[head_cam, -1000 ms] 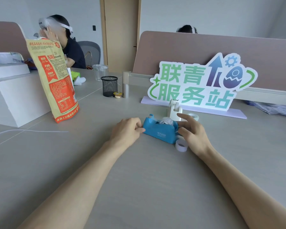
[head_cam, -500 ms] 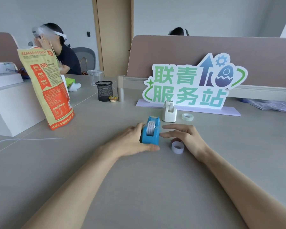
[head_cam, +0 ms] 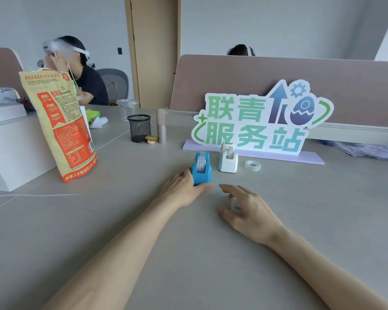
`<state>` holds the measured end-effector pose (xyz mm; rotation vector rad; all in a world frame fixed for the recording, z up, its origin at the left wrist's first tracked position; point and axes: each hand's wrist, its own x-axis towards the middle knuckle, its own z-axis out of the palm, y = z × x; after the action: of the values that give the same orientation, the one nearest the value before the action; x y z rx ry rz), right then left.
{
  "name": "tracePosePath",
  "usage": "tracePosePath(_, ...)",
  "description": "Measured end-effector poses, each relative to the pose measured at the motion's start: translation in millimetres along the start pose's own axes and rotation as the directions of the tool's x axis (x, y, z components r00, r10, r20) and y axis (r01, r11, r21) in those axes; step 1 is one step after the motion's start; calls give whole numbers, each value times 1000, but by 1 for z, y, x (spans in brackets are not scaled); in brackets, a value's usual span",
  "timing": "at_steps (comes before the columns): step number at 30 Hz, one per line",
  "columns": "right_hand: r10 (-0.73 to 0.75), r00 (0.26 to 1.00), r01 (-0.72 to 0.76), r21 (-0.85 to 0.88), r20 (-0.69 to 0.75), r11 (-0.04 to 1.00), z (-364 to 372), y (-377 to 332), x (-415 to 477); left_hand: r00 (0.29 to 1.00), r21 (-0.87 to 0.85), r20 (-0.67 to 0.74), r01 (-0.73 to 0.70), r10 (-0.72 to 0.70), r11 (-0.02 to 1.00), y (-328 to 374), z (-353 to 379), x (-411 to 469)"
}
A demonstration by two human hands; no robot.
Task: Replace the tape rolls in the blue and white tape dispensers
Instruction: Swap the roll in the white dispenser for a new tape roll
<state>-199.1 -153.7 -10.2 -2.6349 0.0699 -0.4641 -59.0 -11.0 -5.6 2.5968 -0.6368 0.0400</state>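
A shared office is showing behind the grey tabletop (head_cam: 323, 209), with a brown divider panel and a green-lettered sign (head_cam: 262, 121) standing at the far side. The blue dispenser (head_cam: 201, 169) is now sitting end-on to the camera, just left of the white dispenser (head_cam: 228, 158); a second ago it was lying broadside and farther right, between both hands. The left hand (head_cam: 184, 190) is holding it, thumb lying along its near base and the fingers wrapping its left side. A roll is sitting in its cradle, so I judge the blue unit to be loaded and simply being parked.

The right hand (head_cam: 249, 209) has left the dispenser and pulled back toward the near side, and it is now closing over the small white ring (head_cam: 234, 205) that was lying open on the tabletop half a second ago. Its fingers are curling loosely around that ring, though motion blur is smearing them and I cannot tell whether they are actually pinching it yet. Whether that ring is a spent core or a fresh roll is also unclear.

A clear tape roll (head_cam: 252, 165) is lying flat just right of the white dispenser, apparently waiting. The white dispenser's cradle is looking empty, but its interior is too small to be sure.
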Motion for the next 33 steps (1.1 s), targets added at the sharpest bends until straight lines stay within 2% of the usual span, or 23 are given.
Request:
tracePosePath(4,-58,998,56,-137,-16,989,11,0,5,998,-6,23,51,-51,999,7,1,22)
tracePosePath(9,-69,997,64,-136,-35,989,13,3,7,995,-30,58,87,-85,996,13,3,50)
tracePosePath(14,-92,996,85,-212,-22,973,15,1,9,993,8,82,83,-83,997,15,3,69)
tracePosePath(19,-57,998,56,-166,1,984,12,0,10,996,32,54,72,-74,997,17,4,80)
tracePosePath(22,24,999,-29,-124,-36,992,6,-2,7,998,63,21,60,-62,996,14,9,69)
tracePosePath(26,121,991,-132,-245,-60,960,0,-8,6,998,125,40,-45,41,991,-5,4,33)
tracePosePath(29,115,993,-121,-223,-38,967,1,-7,3,996,96,25,-87,85,992,-29,-4,0)
tracePosePath(33,-23,998,13,-171,-58,985,5,-7,9,992,64,-3,-125,126,990,-40,-11,-29)
